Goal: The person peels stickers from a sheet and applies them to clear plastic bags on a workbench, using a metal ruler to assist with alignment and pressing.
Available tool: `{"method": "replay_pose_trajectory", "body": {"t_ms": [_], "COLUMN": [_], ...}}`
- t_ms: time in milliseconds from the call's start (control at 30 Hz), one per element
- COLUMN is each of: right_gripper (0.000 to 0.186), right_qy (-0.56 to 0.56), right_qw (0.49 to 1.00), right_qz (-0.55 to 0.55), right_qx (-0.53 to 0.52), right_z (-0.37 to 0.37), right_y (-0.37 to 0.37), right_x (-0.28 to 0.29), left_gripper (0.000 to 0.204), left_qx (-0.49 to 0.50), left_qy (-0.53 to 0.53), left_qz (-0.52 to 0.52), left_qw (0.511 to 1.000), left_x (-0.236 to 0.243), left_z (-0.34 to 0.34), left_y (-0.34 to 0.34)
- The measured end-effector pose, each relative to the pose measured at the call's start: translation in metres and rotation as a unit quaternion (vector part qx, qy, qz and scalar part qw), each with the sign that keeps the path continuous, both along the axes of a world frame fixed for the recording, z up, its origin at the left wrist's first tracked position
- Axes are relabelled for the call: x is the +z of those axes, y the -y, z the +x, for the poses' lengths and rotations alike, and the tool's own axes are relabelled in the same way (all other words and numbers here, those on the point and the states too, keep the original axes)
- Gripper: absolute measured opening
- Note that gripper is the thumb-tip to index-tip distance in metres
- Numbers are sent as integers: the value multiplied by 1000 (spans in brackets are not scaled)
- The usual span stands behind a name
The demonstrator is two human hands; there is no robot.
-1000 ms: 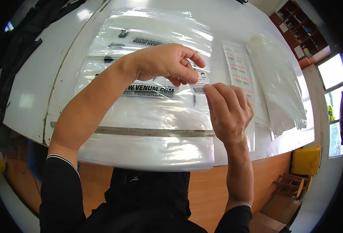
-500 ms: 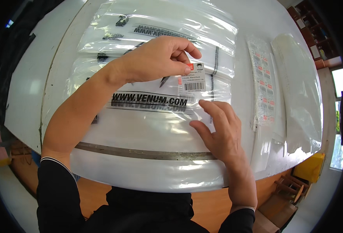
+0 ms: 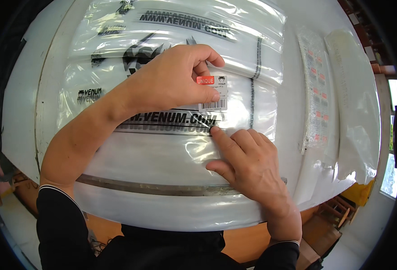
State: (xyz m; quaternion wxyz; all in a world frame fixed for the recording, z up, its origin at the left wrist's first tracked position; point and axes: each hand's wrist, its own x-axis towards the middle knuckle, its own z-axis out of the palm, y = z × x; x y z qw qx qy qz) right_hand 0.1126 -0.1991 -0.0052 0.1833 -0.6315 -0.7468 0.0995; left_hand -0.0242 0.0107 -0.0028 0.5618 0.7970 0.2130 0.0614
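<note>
A stack of clear plastic bags (image 3: 162, 153) with black print lies flat on the table before me. My left hand (image 3: 180, 76) reaches across from the left, its fingers curled. Its thumb covers part of a small white barcode label (image 3: 221, 92) with a red patch, over the right half of the top bag. The thumb hides the label's middle. My right hand (image 3: 250, 164) is open below the label. Its index fingertip meets the bag by the bold black printed line, and its thumb stands apart.
To the right lies a clear sleeve with rows of red-and-white labels (image 3: 315, 94), beside a large folded sheet of clear plastic (image 3: 353, 103). A thin metal strip (image 3: 162, 186) runs along the table's (image 3: 23, 108) near side. A brown carton (image 3: 322, 238) stands on the floor at lower right.
My left thumb has shifted from the label's upper left corner onto its middle. My right hand has moved left and its index finger has come down on the bag. The view has shifted slightly.
</note>
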Motion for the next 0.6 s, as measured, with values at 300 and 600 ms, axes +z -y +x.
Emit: {"method": "replay_pose_trajectory", "body": {"t_ms": [300, 600], "right_gripper": [58, 57], "right_qy": [-20, -22], "right_qw": [1000, 1000], "right_qz": [-13, -7], "right_qx": [-1, -1], "right_z": [1, 0], "right_y": [0, -1], "right_x": [2, 1], "left_gripper": [56, 55], "left_qx": [9, -5], "left_qy": [21, 26], "left_qz": [88, 85], "left_qw": [996, 996], "left_x": [0, -4], "left_z": [4, 6], "left_y": [9, 6]}}
